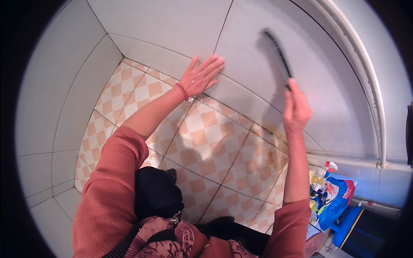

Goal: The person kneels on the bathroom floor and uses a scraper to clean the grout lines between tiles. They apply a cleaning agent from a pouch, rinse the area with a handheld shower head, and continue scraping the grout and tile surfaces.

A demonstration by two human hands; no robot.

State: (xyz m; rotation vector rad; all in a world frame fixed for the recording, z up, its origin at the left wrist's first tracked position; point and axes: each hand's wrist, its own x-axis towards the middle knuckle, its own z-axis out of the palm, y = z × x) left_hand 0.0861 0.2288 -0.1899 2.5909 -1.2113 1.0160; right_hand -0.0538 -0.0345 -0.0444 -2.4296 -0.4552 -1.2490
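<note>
My right hand (297, 111) grips the handle of a long, narrow, dark brush (280, 53), blurred at its far end. The brush lies over a pale wall tile (251, 48), its shadow close beside it; contact with the tile cannot be made out. Over the lower wall, my left hand (200, 74) is spread with the palm turned towards the tiles and nothing in it. It looks wet, and a red bead bracelet circles the wrist.
Checkered floor tiles (206, 154) shine with water, with brownish stains (271, 158) near the wall. At right are a blue product bag (335, 200), several bottles (315, 193) and a blue-and-black container (361, 229). A white pipe (382, 135) runs along the wall.
</note>
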